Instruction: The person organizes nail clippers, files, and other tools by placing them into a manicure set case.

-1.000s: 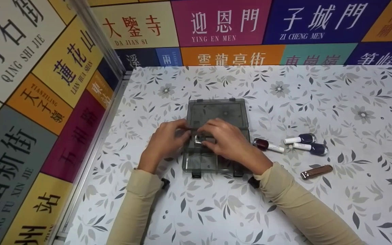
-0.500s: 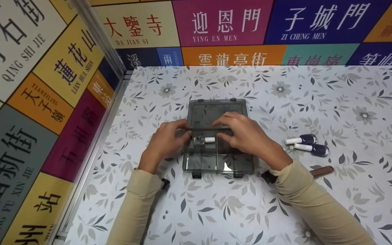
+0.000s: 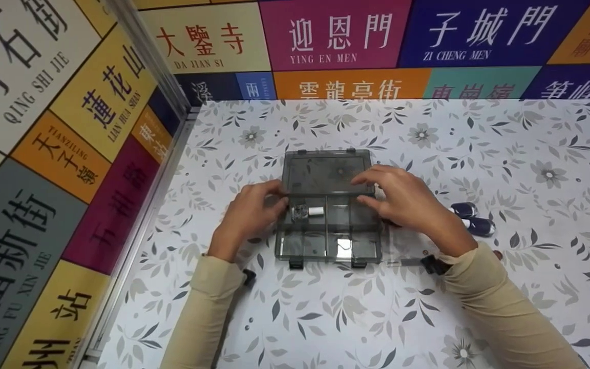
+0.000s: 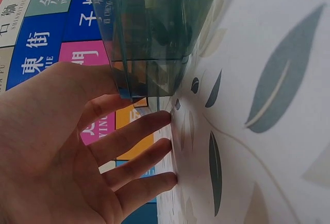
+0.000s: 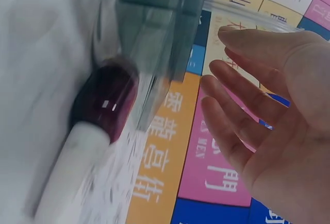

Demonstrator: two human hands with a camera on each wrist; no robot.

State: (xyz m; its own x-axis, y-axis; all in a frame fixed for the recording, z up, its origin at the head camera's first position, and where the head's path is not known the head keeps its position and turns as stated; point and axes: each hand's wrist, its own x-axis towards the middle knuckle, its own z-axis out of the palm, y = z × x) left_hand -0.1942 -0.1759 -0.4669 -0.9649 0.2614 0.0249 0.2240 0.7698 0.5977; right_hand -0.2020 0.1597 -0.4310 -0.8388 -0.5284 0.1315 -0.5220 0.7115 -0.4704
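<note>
A smoky, see-through compartment box (image 3: 290, 246) lies on the table with its lid (image 3: 320, 171) folded back. In its upper left compartment rests a small nail polish bottle (image 3: 308, 211) with clear glass and a white cap. My left hand (image 3: 246, 218) holds the box's left edge by the hinge between thumb and index finger; the other fingers spread loosely (image 4: 139, 147). Over the box's right edge hovers my right hand (image 3: 402, 200), its fingers apart and holding nothing. A dark red nail polish bottle (image 5: 105, 100) with a white cap lies beside the box, mostly hidden by that hand in the head view.
Two dark blue nail polish bottles (image 3: 477, 225) lie to the right, partly behind the right wrist. The end of a brown nail clipper (image 3: 498, 254) peeks out past the right sleeve. Printed wall panels (image 3: 346, 36) border the floral table (image 3: 325, 318) at the back and left.
My right hand has let go of the clear nail polish bottle in the upper left compartment and moved right, across the box. The left hand has stayed at the box's edge.
</note>
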